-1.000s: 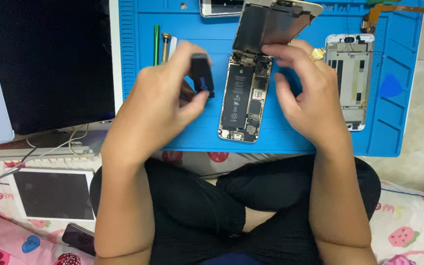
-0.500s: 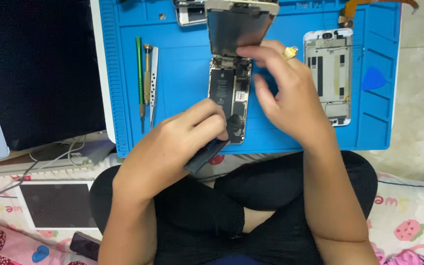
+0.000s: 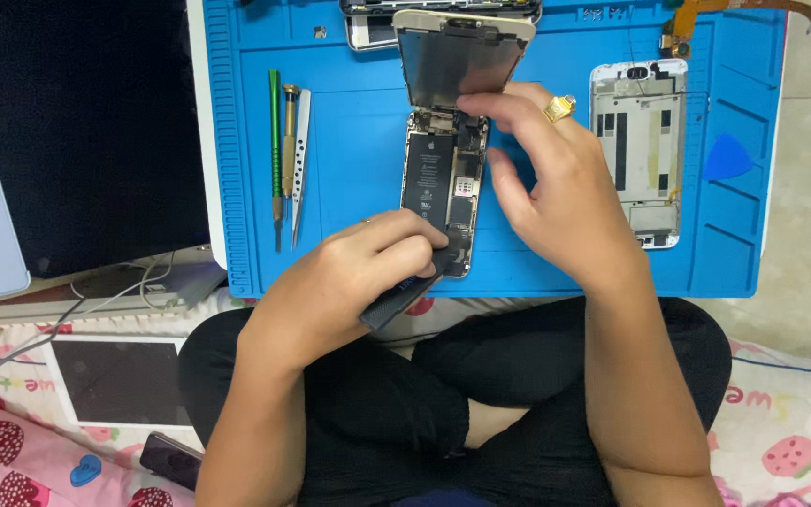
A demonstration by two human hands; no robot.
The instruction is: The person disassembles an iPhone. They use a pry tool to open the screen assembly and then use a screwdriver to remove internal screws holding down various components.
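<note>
An opened phone (image 3: 443, 188) lies on the blue work mat (image 3: 349, 150), its screen panel (image 3: 457, 61) tilted up at the far end. My left hand (image 3: 349, 282) grips a dark flat tool (image 3: 401, 299) whose tip sits at the phone's near end. Above the phone's upper half is my right hand (image 3: 556, 188), which wears a gold ring; its fingertips touch the parts near the screen hinge.
A green stick, a screwdriver and tweezers (image 3: 288, 150) lie on the mat's left. A white phone frame (image 3: 638, 150) and a blue pick (image 3: 728, 158) lie on the right. A dark monitor (image 3: 77, 131) stands at left; a tablet (image 3: 119, 380) rests on the bedding.
My left hand came down from above the mat to the phone's near end with the dark tool. My right hand shifted up toward the screen hinge.
</note>
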